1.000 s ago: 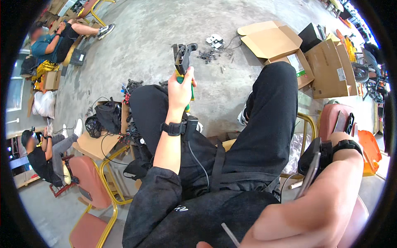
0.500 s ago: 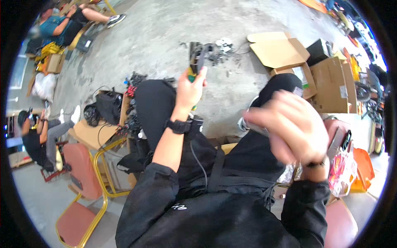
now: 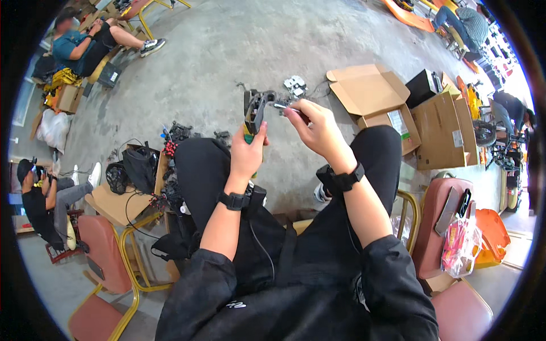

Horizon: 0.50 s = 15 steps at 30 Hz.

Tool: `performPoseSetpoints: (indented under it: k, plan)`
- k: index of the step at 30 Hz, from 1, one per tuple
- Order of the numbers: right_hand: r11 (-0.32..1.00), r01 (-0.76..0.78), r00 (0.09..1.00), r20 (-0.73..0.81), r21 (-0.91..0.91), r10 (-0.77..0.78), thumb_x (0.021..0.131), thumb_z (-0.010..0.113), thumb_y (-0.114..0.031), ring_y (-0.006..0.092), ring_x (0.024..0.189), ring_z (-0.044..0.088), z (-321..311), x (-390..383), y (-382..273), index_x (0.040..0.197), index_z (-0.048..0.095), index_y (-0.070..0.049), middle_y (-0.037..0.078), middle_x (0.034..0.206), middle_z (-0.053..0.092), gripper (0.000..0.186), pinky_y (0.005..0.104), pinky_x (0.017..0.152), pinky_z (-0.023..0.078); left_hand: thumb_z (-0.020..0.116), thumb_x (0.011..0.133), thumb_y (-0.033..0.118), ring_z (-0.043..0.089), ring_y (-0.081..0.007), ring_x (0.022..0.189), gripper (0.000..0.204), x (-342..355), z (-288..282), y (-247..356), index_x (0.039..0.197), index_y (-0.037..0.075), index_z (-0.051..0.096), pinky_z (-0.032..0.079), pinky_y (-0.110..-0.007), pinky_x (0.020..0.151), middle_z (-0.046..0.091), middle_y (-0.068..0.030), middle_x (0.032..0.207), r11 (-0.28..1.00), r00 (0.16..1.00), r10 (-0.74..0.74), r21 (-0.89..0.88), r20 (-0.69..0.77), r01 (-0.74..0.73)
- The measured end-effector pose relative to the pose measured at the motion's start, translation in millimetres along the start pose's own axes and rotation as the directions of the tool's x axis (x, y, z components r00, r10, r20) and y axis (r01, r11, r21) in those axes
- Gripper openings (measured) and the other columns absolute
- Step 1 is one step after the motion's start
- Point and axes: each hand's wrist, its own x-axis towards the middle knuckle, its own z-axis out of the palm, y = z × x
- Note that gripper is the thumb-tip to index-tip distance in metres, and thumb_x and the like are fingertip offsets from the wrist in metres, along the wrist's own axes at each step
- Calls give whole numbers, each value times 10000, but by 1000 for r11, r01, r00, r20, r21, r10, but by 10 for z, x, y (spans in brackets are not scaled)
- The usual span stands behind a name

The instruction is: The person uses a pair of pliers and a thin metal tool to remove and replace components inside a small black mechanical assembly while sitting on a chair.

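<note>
Green-handled black device (image 3: 257, 116), approx 12 o'clock, is gripped in L hand (image 3: 248, 153); metal rod (image 3: 281, 107) is pinched in R hand (image 3: 317, 128) at device's 3 o'clock, prob. being lined up; steady aim likely needed next.

Left hand (image 3: 248, 153) covers most of the green-yellow grip (image 3: 249, 137) below the black part (image 3: 253, 112). Right hand (image 3: 319, 129) hides the rear of the slim metal tool (image 3: 280, 105); can't tell if tip touches the black part. White piece (image 3: 295, 85) on floor too small to ID. Top edge cuts 1 orange panel (image 3: 408, 18); bottom edge cuts the black shirt (image 3: 318, 318).
</note>
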Motion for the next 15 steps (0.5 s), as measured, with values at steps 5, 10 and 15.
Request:
performPoseSetpoints:
  k: [5, 10, 15]
  plan:
    - [990, -94, 993, -61, 108, 101, 839, 603, -115, 235, 573, 574, 88, -168, -115, 900, 611, -11, 128, 709, 595, 121, 333, 527, 434, 625, 859, 196, 538, -81, 558, 194, -72, 18, 75, 855, 12, 566, 411, -235, 518, 572, -11, 641, 995, 998, 59, 76, -7, -58]
    - [822, -380, 925, 162, 423, 344, 937, 456, -214, 57, 558, 372, 57, -269, -104, 907, 612, -6, -8, 575, 443, 262, 204, 524, 321, 612, 861, 143, 516, -65, 562, 140, -129, 67, 130, 880, 12, 563, 405, -230, 516, 562, -6, 637, 994, 996, 76, 73, 41, -79]
    - [555, -455, 886, 292, 696, 360, 958, 414, -235, 54, 536, 309, 79, -313, -104, 868, 592, -6, -40, 573, 391, 304, 227, 503, 279, 609, 850, 83, 500, -57, 651, 123, -161, 64, 171, 931, 3, 562, 416, -224, 590, 587, -22, 713, 976, 984, 129, 162, 121, -148]
